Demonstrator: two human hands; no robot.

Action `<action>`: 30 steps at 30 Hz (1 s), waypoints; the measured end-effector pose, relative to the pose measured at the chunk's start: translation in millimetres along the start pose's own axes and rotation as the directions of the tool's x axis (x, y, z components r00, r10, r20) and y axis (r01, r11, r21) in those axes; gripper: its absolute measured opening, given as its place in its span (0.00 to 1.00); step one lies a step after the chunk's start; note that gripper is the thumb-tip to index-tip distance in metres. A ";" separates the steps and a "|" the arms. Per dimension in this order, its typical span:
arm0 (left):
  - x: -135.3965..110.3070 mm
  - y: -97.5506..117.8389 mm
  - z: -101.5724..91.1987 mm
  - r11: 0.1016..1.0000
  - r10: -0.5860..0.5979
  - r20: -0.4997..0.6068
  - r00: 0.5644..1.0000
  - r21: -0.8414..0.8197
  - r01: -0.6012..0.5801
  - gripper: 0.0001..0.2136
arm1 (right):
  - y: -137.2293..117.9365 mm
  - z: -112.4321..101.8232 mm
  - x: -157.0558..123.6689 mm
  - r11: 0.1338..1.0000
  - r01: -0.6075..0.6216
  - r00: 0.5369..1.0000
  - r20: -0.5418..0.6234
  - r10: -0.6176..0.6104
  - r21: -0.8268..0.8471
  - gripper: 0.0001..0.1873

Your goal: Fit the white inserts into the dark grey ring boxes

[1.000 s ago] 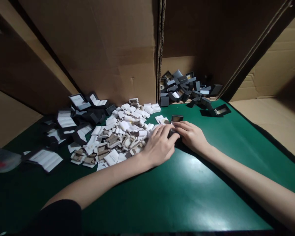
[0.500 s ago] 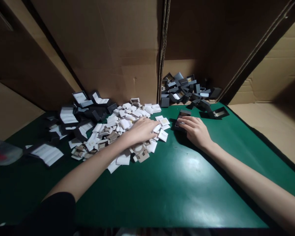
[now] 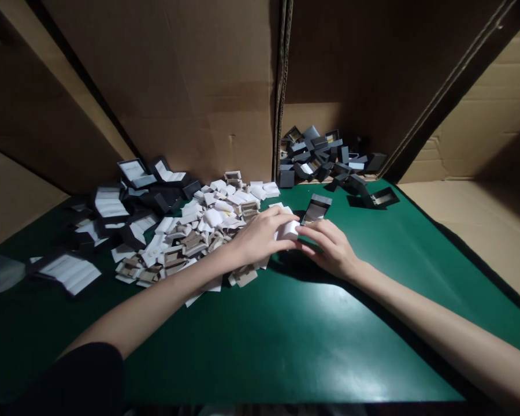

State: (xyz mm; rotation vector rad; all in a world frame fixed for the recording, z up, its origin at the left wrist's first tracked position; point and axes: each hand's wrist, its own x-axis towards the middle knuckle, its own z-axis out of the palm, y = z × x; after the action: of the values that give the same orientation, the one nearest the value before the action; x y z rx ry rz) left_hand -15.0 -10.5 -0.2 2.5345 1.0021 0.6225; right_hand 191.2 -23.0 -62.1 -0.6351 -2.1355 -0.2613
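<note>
The left hand (image 3: pixel 264 234) has its thumb and fingers a little way apart, with a small white piece (image 3: pixel 289 230) pinched between them. The right hand (image 3: pixel 334 247) comes in from the other side. Its fingers are bent, and a fingertip touches the right end of the white piece. The hands hide a lot, so I can't tell if the right hand is pinching it too, or which way its long side runs. The white piece is up above the green table (image 3: pixel 286 341), just right of the big pile of white bits (image 3: pixel 208 225).

A dark box (image 3: pixel 317 208) sits open just past the right hand's fingers. Its long side runs away from the person and leans a bit to the right. More dark boxes (image 3: pixel 320 153) lie in a heap farther back, by the brown cardboard (image 3: pixel 199 86).
</note>
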 end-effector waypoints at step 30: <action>2.5 -1.9 4.7 0.984 0.109 -0.130 0.986 -0.129 -0.126 0.21 | 2.9 -5.5 4.4 0.922 -0.249 0.966 0.016 0.256 0.296 0.23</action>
State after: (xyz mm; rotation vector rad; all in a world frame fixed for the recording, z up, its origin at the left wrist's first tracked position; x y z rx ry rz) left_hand -12.0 -8.2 -4.3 2.4720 0.8226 0.8599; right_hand 194.3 -21.2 -55.4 -0.7160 -1.9901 0.1905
